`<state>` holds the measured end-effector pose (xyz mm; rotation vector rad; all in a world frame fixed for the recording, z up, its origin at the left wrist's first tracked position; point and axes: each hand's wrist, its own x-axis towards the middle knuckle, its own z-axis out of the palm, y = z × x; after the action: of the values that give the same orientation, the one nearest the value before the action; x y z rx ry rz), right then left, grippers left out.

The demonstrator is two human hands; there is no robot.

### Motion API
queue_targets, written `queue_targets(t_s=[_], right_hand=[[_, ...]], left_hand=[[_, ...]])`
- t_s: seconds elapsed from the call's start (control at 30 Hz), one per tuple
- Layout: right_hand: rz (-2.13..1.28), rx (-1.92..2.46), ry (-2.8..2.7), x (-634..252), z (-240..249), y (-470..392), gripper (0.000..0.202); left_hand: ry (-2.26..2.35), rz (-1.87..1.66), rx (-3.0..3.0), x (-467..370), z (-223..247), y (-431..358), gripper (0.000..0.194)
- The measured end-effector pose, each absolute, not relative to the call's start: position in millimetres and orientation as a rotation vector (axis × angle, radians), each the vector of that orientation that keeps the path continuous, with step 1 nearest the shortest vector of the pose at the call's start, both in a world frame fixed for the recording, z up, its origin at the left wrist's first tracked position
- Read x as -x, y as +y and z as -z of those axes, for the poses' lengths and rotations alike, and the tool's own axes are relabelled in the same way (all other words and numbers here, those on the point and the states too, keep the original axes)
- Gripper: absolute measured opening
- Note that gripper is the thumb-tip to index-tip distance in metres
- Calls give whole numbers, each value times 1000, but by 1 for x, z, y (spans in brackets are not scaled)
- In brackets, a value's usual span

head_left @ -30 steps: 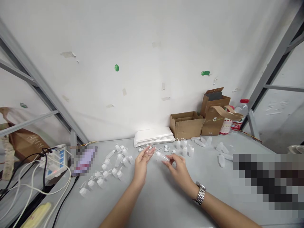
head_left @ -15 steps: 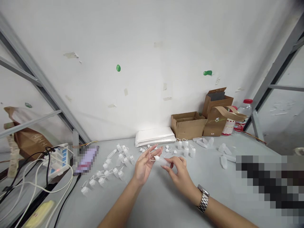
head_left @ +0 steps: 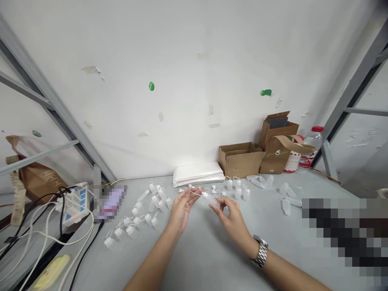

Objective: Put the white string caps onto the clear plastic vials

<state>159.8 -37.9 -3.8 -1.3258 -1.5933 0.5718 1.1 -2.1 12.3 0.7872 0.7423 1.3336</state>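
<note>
A small translucent squeeze bottle [head_left: 209, 199] lies tilted between my hands above the table. My right hand [head_left: 232, 218] pinches its base end between thumb and fingers; a metal-band watch [head_left: 261, 252] is on that wrist. From the bottle's neck a thin white cap strap [head_left: 197, 194] runs left into the fingertips of my left hand [head_left: 182, 208], which are closed on it. The cap itself is mostly hidden by those fingers. Several capped bottles [head_left: 131, 231] stand or lie left of my left hand. Loose white caps [head_left: 214, 189] lie behind my hands.
Several capped bottles [head_left: 238, 192] stand right of centre, with uncapped bottles [head_left: 285, 206] lying farther right. Along the wall are a white stack [head_left: 197, 173], a cardboard box [head_left: 242, 161], a paper bag [head_left: 274, 155] and a red-capped bottle [head_left: 313, 141]. Cables and a power strip [head_left: 74, 204] occupy the left.
The fingers of my left hand have gone from spread out to closed on the strap. The bottle and my right hand have shifted slightly right, and the strap is now straighter.
</note>
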Motion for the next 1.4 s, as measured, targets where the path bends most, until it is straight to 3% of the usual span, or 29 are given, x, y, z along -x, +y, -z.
queue_targets(t_s=[0.33, 0.73, 1.4], right_hand=[[-637, 1303, -1610, -159, 6, -40, 25], [-591, 1221, -1697, -160, 6, -44, 20], [-333, 1078, -1823, -163, 0, -44, 13]], left_hand=[[776, -1317, -667, 4, -5, 3, 17], [700, -1288, -748, 0, -2, 0, 26], [695, -1270, -846, 3, -7, -3, 22]])
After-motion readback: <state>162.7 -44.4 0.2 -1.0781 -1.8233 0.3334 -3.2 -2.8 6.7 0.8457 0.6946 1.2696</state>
